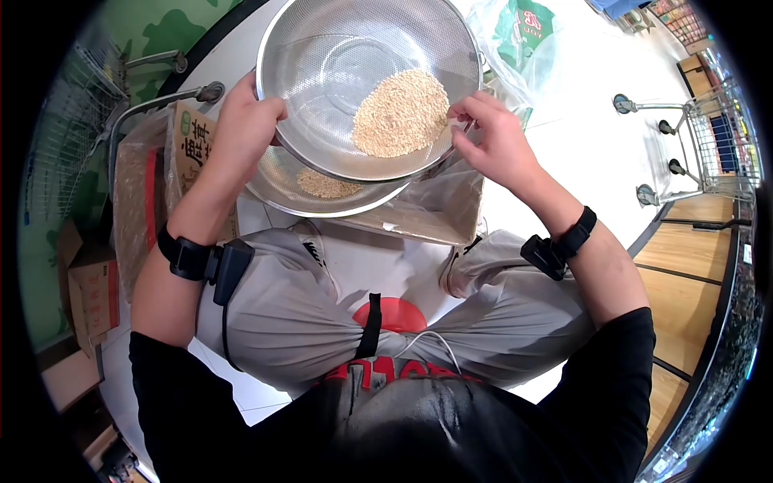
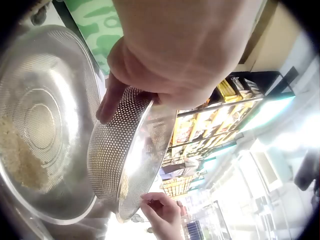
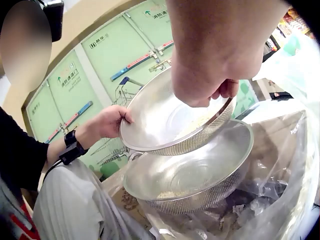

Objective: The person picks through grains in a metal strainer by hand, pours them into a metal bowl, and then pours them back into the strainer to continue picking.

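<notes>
Two round metal mesh strainers stand one above the other. My left hand [image 1: 241, 121] grips the left rim of the upper strainer [image 1: 322, 72], thumb over the edge and fingers against the mesh outside. At its opposite rim my right hand [image 1: 498, 141] holds on with curled fingers. A heap of pale, fine grains [image 1: 401, 113] lies toward the right side of that strainer, which is tilted in the right wrist view. Partly hidden beneath it, the lower strainer [image 3: 200, 172] carries a smaller pile of grains [image 1: 326, 183] and sits over a cardboard box [image 1: 435, 225].
Crumpled clear plastic [image 3: 260, 200] fills the box. A printed carton [image 1: 189, 141] in plastic stands left, beside a cart's metal frame [image 1: 153, 97]. A plastic bag with green print [image 1: 523, 36] lies beyond the strainers. Another shopping cart [image 1: 721, 145] stands at far right.
</notes>
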Demonstrator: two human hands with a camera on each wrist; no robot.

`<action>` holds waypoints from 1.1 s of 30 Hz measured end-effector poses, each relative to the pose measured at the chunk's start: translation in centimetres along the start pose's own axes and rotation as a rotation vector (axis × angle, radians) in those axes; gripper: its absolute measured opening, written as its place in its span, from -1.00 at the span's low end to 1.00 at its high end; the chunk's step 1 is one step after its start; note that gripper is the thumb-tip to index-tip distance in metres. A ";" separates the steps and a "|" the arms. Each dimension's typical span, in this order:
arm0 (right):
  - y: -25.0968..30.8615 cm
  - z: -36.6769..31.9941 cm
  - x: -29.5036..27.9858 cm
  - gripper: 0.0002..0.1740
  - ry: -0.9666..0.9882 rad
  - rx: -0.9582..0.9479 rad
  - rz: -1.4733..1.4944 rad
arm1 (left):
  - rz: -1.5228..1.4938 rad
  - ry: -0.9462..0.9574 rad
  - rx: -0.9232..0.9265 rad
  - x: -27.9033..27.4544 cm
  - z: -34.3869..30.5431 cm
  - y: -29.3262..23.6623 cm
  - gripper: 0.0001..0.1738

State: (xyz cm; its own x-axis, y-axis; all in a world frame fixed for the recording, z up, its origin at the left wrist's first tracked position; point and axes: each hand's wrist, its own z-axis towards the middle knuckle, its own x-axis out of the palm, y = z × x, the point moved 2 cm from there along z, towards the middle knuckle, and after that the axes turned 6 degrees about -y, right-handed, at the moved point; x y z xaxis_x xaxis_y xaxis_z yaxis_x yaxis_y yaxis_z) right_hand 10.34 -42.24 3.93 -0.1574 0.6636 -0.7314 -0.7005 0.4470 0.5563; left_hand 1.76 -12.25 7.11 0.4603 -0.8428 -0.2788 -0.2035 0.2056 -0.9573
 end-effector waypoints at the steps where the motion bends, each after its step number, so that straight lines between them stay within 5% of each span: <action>1: 0.0 0.0 0.1 -0.81 0.000 0.002 0.000 | 0.000 0.020 0.001 0.0 0.0 0.1 -0.44; 16: -0.3 0.2 0.6 -0.76 -0.037 -0.054 -0.144 | 0.005 0.066 0.082 0.9 -0.7 -0.2 -0.43; 25: 0.3 0.2 0.7 -0.67 -0.006 0.078 -0.029 | -0.031 0.098 0.155 1.6 -0.5 0.4 -0.46; 33: -0.7 -0.1 0.8 -0.90 0.176 -0.054 -0.158 | -0.022 0.063 0.206 1.6 -0.8 0.4 -0.44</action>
State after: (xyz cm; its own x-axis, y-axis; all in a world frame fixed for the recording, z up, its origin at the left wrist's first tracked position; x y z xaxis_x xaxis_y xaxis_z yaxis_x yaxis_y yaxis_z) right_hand 10.63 -42.03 2.96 -0.1582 0.4707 -0.8680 -0.7619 0.5010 0.4105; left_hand 1.73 -13.91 6.38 0.4060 -0.8765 -0.2588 -0.0102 0.2788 -0.9603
